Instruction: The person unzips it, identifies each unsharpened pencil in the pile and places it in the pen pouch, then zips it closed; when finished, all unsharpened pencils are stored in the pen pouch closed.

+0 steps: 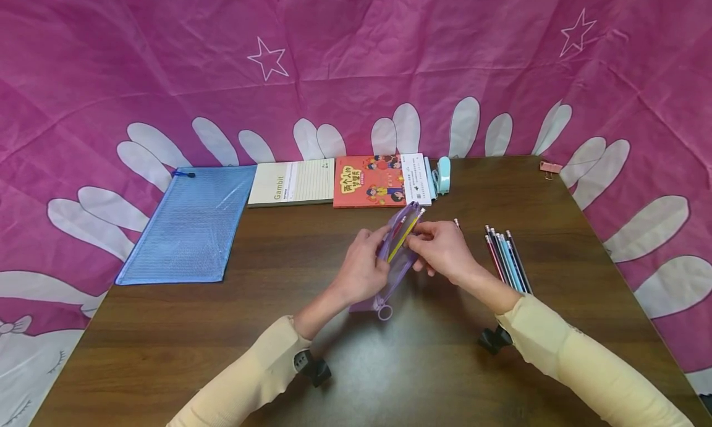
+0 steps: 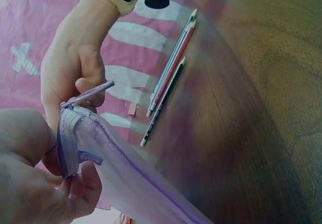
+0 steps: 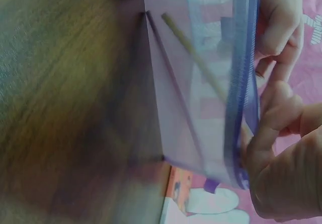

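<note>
A purple mesh pouch (image 1: 397, 274) is being pinched by the left hand (image 1: 363, 265) and right hand (image 1: 445, 249) mid-table (image 1: 250, 334) — a yellow pencil (image 1: 402, 240) is being enclosed; loose pencils (image 1: 507, 259) are lying right.

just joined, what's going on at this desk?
A person's left hand grips a purple mesh pouch, and their right hand is at its open mouth. A yellow pencil and a dark pencil are partly or wholly inside. I can't tell whether the right hand pinches the yellow pencil or the pouch edge. More loose pencils lie on the table, right of the pouch.
</note>
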